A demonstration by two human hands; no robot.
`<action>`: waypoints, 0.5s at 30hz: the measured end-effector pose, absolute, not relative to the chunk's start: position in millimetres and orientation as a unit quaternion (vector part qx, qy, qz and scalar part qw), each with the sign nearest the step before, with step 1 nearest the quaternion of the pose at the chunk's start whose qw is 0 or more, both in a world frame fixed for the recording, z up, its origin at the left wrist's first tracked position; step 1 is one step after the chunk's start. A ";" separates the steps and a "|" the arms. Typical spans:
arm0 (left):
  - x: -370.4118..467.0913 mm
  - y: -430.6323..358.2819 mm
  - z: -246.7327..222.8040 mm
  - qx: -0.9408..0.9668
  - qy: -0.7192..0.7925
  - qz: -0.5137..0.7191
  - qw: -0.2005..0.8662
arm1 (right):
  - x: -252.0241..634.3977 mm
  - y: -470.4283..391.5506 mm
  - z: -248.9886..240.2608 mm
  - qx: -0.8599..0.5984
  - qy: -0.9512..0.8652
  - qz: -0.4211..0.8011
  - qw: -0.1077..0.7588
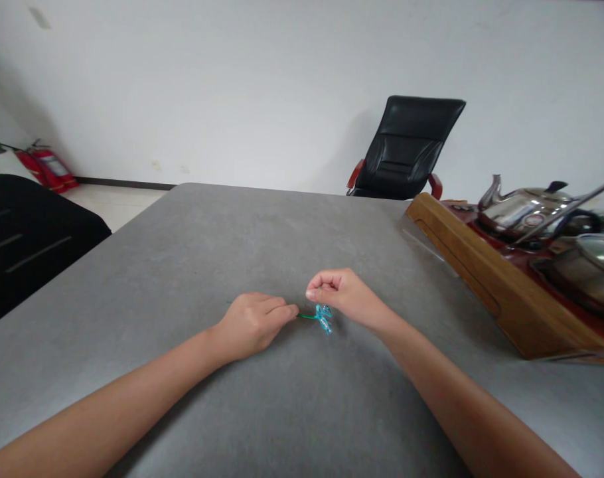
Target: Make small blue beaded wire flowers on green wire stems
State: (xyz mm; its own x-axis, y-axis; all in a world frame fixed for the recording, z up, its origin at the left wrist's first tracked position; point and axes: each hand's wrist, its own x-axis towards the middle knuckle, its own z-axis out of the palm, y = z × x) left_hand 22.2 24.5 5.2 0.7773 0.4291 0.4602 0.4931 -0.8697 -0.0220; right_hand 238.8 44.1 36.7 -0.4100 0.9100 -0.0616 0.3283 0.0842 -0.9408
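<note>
Over the grey table, my left hand (255, 325) is closed around the thin green stem of a small blue craft flower (324, 317). Part of the stem lies hidden in that hand, and a thin end pokes out on its left side. The flower's looped, shiny petals point to the right, toward my right hand (339, 292). Thumb and fingers of my right hand are pinched together just above the petals. Whether they grip a petal or some fine piece is too small to tell.
At the right stands a wooden tea tray (461, 259) with a steel kettle (524, 209) and a glass-lidded pot (591, 269). A black chair (406, 146) is behind the far table (222, 226) edge. Another black chair (33, 232) and a red bag (48, 169) are left.
</note>
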 end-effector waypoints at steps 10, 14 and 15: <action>19.2 27.3 -1.5 -0.908 -0.316 -0.250 0.119 | 223.5 8.8 71.0 -0.477 -0.847 0.111 0.208; 18.9 28.0 0.9 -0.882 -0.373 -0.263 0.114 | 216.6 -1.2 66.8 -0.488 -0.854 0.057 0.170; 18.9 28.2 1.6 -0.876 -0.387 -0.265 0.114 | 215.1 -2.7 64.1 -0.491 -0.853 0.057 0.170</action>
